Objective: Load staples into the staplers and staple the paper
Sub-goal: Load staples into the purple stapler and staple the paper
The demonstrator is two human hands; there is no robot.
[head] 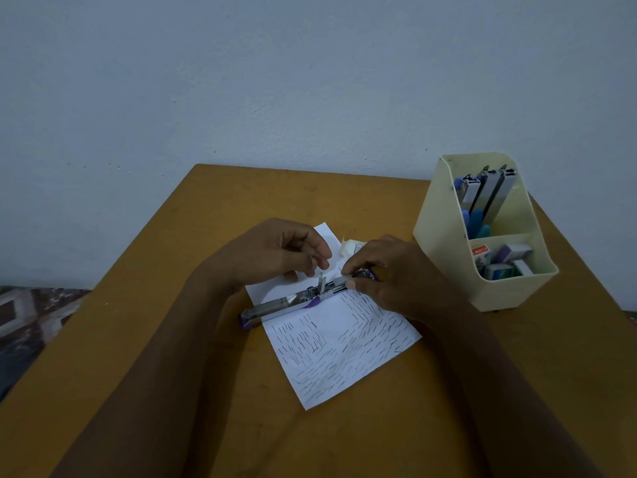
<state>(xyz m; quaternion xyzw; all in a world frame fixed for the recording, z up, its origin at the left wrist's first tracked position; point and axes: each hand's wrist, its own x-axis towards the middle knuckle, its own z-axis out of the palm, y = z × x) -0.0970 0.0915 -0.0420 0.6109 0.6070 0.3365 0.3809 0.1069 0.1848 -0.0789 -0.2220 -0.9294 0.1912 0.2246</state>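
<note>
Both forearms reach in from 6 o'clock, meeting over the paper's [344,357] far end. Your right hand [391,276] grips the stapler [296,302] at its 3 o'clock end, fingers curled round the metal rail. Your left hand [275,253] hovers at 10 o'clock of that grip, fingers curled, tips close together; cannot tell whether they pinch anything. The stapler lies hinged open flat, chrome with purple trim, across the staple-marked paper on the table [172,408]. A cream organizer [444,215] stands at 2 o'clock.
</note>
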